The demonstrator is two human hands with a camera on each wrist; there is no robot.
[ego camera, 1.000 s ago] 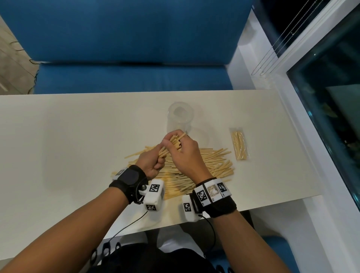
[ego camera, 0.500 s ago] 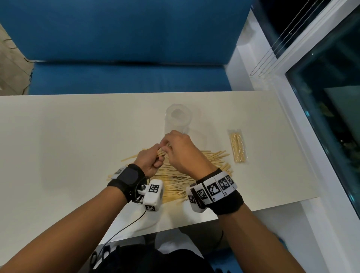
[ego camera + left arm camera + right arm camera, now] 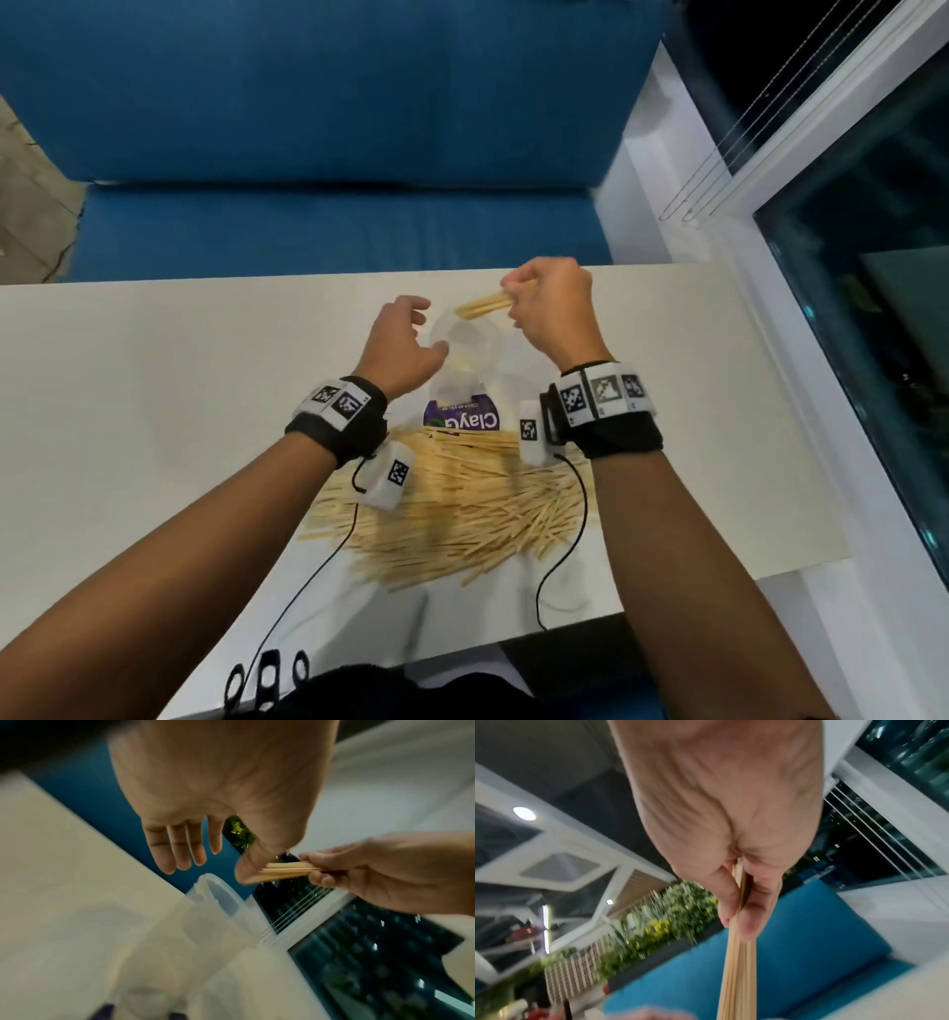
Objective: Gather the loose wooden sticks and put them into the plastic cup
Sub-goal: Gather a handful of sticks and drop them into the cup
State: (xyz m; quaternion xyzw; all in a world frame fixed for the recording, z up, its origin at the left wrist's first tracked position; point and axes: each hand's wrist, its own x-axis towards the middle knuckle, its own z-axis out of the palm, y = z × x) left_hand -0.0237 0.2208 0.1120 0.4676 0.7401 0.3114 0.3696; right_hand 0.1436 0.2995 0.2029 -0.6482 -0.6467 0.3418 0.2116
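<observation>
sticks lay heaped on the surface near the person, partly hidden by both wrists. the cup was clear and hard to make out, its base blurred in the left wrist view. the right hand pinched a bundle of sticks, tilted down over the cup's mouth. the left hand hovered beside the cup with fingers relaxed and spread, holding nothing; whether it touched the cup was unclear.
</observation>
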